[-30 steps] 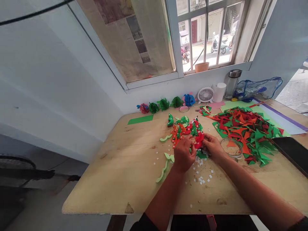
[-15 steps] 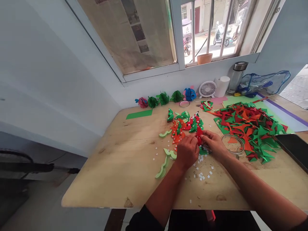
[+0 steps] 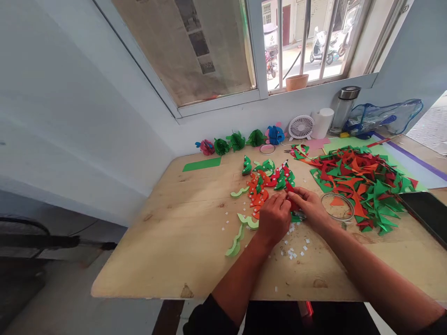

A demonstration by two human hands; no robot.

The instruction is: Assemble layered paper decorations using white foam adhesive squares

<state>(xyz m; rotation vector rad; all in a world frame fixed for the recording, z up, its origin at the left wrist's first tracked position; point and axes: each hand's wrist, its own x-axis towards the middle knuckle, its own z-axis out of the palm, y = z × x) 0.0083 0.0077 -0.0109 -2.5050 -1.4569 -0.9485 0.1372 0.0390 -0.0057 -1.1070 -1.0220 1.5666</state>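
Observation:
Between my two hands is a red paper piece [image 3: 289, 187], its upper tip showing above my fingers. My left hand [image 3: 275, 217] pinches it from the left, and the fingertips are partly hidden. From the other side my right hand [image 3: 306, 204] grips it between thumb and fingers. Orange paper cutouts [image 3: 257, 197] dotted with white squares lie just left of my hands. Behind them sit red and green cutouts [image 3: 284, 177] with similar squares. Light green wavy strips [image 3: 236, 242] rest left of my left wrist. Small white squares [image 3: 291, 253] are scattered on the wood below my hands.
A heap of red, orange and green paper scraps [image 3: 363, 186] covers the right side, with a tape roll [image 3: 338, 207] and a phone [image 3: 424, 211] beside it. Folded paper figures [image 3: 237, 142], a small fan [image 3: 301, 127] and a glass bottle [image 3: 344, 111] line the wall.
The red paper piece sits lower between my hands, with less of it showing. Both hands stay in nearly the same place, the fingers slightly shifted.

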